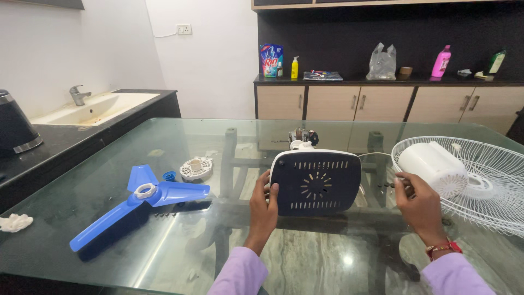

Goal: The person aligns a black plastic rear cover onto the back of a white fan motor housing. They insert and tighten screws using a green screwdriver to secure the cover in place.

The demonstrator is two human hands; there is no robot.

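**Steady now: a fan body held upright on glass**

Evidently the step in hand is holding the fan body [315,182] on edge: it stands on the glass surface [164,246] near the middle, its dark vented back panel facing the camera, the motor end [303,136] poking up behind. The left hand [263,207] clasps its left edge, thumb on the panel, fingers wrapped behind. To do this well, I judge the lower edge should stay flat on the glass and the grip firm, since glass is slippery. The right hand [419,205] sits just beside the white wire guard [480,180], fingers pressed together, seemingly pinching something small and dark, though I cannot tell what. A white cover [434,164] lies on the guard.

To the left lie a blue three-blade propeller [139,199], a small blue cap [170,176] and a round white grille piece [196,168].

On the back counter stand a blue-and-red pouch [271,59], a yellow pump bottle [295,68], a flat packet [322,76], a knotted clear bag [381,64], a pink bottle [441,61] and a green bottle [496,61]. A wall socket [184,29] sits above the sink [95,107].
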